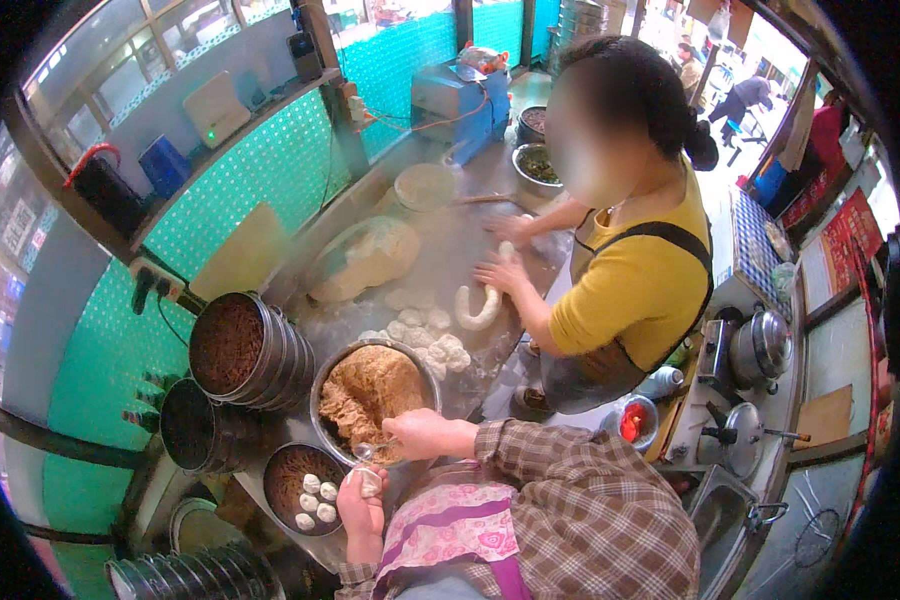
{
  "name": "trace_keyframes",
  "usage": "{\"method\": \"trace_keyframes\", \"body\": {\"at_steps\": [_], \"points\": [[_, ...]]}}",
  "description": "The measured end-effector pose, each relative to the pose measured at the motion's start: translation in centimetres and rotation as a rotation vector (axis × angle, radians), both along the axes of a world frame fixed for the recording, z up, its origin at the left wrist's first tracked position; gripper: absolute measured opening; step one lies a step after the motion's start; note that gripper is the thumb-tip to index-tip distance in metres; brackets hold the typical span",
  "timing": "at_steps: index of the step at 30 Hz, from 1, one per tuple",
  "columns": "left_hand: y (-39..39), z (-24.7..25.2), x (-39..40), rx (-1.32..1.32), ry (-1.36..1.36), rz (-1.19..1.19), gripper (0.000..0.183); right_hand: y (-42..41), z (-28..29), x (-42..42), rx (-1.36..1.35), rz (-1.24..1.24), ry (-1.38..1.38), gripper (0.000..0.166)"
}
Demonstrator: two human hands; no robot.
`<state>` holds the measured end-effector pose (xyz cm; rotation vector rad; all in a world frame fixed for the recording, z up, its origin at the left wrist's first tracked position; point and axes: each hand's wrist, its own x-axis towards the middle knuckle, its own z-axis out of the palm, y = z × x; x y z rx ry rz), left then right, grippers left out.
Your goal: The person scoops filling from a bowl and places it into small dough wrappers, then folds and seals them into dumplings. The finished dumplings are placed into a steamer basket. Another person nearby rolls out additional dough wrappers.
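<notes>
In my left hand [363,517] rests a small piece of white dough [370,482], cupped by the fingers. My right hand [424,435] grips a metal spoon [367,450], whose tip is close above the dough. It is over the near rim of a large metal bowl [436,375] holding a brown, crumbly filling [382,375]. Left of my left hand is a round steamer tray [270,487] with a brown lining. Several small white buns [311,484] sit in it.
A co-worker in a yellow top [607,300] rolls a dough rope [480,315] on the metal table [450,255]. Several dough pieces [435,337] and a large dough mass [367,255] lie beyond the bowl. Stacked steamers [285,352] stand at left; a sink [720,510] is at right.
</notes>
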<state>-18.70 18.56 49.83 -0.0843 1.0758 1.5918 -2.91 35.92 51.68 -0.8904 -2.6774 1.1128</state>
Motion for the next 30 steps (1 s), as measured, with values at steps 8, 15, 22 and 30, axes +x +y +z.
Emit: {"method": "trace_keyframes", "body": {"at_steps": [8, 15, 22, 30], "points": [[0.5, 0.7, 0.6, -0.011, 0.196, -0.078, 0.021, -0.6, -1.0, -0.4, 0.055, -0.073, 0.215, 0.017], [-0.1, -0.5, 0.4, 0.021, 0.282, -0.047, 0.031, 0.8, 0.4, 1.9, 0.063, -0.022, 0.026, 0.018], [-0.7, -2.0, 0.3, -0.035, 0.291, 0.015, 0.030, -0.2, -1.3, 2.2, 0.116, -0.079, 0.034, 0.016], [-1.3, -1.0, 0.4, -0.067, 0.263, 0.100, 0.031, 0.5, -0.1, 2.3, 0.081, -0.036, 0.091, 0.013]]}}
